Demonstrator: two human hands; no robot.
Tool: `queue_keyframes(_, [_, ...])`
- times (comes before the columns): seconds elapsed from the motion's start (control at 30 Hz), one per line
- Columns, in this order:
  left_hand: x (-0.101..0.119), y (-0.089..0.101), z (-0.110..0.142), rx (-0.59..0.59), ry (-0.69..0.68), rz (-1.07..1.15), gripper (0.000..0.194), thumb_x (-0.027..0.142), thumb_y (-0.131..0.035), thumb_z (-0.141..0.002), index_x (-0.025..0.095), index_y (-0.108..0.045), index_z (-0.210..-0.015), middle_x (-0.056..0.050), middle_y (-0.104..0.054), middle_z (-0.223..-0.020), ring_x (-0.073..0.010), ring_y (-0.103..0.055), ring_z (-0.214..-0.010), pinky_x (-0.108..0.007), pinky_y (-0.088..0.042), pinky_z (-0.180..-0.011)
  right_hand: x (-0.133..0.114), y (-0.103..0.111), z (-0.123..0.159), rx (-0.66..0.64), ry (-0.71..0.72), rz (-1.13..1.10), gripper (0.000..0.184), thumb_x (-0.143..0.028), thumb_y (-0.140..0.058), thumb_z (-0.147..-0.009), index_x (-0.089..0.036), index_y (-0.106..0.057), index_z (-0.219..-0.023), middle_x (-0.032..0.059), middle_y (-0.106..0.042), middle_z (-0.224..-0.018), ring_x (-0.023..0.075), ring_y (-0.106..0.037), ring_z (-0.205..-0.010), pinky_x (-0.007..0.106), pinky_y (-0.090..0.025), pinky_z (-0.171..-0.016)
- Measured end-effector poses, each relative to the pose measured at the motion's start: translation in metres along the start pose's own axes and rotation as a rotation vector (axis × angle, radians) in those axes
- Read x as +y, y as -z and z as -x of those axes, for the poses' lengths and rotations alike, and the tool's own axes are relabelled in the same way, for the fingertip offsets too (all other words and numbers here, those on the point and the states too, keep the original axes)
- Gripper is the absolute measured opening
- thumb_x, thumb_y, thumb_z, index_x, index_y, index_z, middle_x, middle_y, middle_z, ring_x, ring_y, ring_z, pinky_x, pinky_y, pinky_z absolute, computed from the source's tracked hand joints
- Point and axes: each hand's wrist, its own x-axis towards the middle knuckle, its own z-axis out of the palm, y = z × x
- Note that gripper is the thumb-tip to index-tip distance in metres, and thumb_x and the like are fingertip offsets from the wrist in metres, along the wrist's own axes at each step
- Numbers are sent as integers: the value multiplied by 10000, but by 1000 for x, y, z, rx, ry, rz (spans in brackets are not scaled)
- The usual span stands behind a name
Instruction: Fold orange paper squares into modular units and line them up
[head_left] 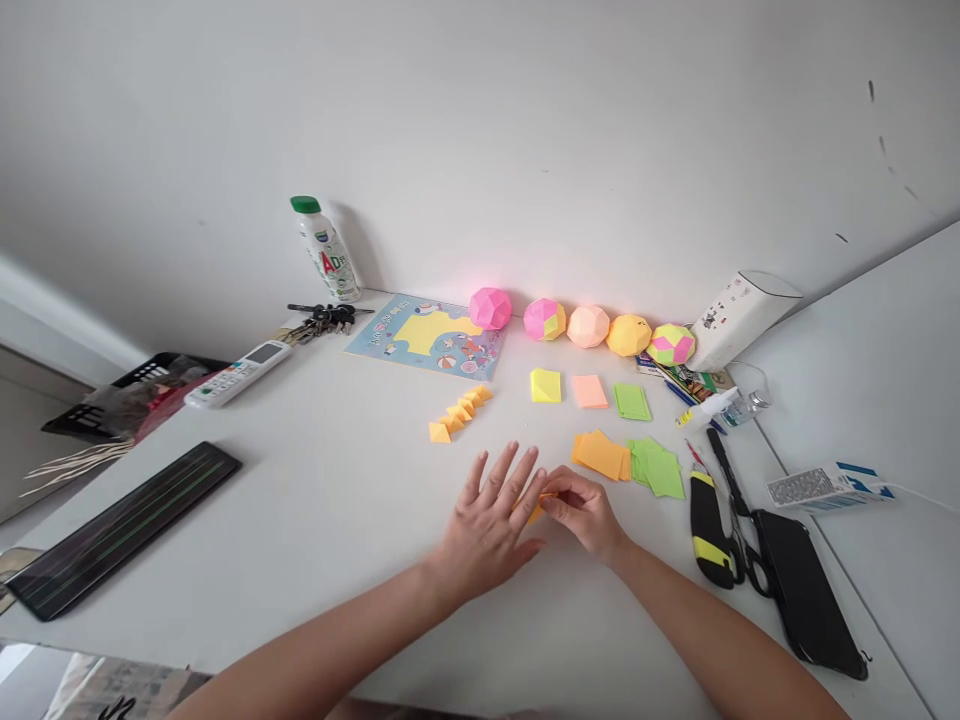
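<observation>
My left hand (487, 520) lies palm down over the white table with its fingers spread, its index finger at a small piece of orange paper (535, 512). Thumb and fingertips of my right hand (589, 508) pinch the other side of that paper, most of which my fingers hide. Beyond my left hand runs a slanting row of folded orange paper pieces (459, 412). Loose orange sheets (602, 456) and green sheets (657, 468) lie just past my right hand. Farther back are yellow (545, 386), peach (589, 392) and green (632, 401) paper stacks.
Several paper balls, one of them pink (490, 309), line the wall beside a blue booklet (375, 335). A utility knife (711, 530), scissors (741, 545) and a black case (810, 595) lie right. Left are a bottle (328, 255), remote control (238, 374) and dark flat bar (124, 530).
</observation>
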Motion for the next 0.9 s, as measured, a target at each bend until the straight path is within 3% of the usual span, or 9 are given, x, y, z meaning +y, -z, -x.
queue_keyframes(0.1, [-5,-6,3,65,-100,-119,796,628,-395,-777,132,-268,-1387,-153,-282,-1440,-362,-127,-1343,-537,-51,-1060,-2,-4,2,6,63,32,129,-350,-640,-767,-222,-648,-778,46,-574,-801,190,-552,-778,339,-479,-706])
queue_keyframes(0.23, [-10,-7,2,50,-120,-120,774,595,-406,-793,114,-265,-1383,-174,-261,-1444,-378,-70,-1347,-571,-90,-1046,1,-5,3,2,94,68,87,-307,-614,-793,-223,-638,-794,57,-573,-838,192,-547,-793,342,-482,-706])
queue_keyframes(0.43, [-17,-9,4,51,-222,-39,488,309,-443,-870,97,-354,-1300,-175,-493,-1279,-356,-300,-1280,-607,-213,-1015,3,-3,3,33,205,197,56,-273,-591,-805,-231,-625,-790,55,-591,-766,219,-529,-824,375,-472,-731])
queue_keyframes(0.6, [-20,-15,5,135,-280,59,393,153,-438,-870,109,-374,-1254,-105,-632,-987,-245,-542,-1046,-538,-334,-999,-6,-6,6,72,333,336,62,-205,-547,-819,-228,-593,-786,53,-603,-760,222,-521,-802,400,-463,-733])
queue_keyframes(0.73, [-18,-16,6,193,-248,145,352,119,-437,-866,139,-408,-1216,-69,-646,-891,-174,-600,-885,-463,-431,-936,-10,-9,8,102,473,418,82,-164,-527,-813,-218,-577,-779,46,-615,-734,218,-519,-783,401,-465,-699])
queue_keyframes(0.9, [-16,-14,8,185,-143,329,255,113,-438,-860,167,-502,-1101,-20,-650,-758,-124,-601,-709,-351,-504,-825,-10,-9,8,104,522,466,97,-145,-505,-818,-211,-568,-787,39,-620,-713,207,-531,-767,393,-479,-684])
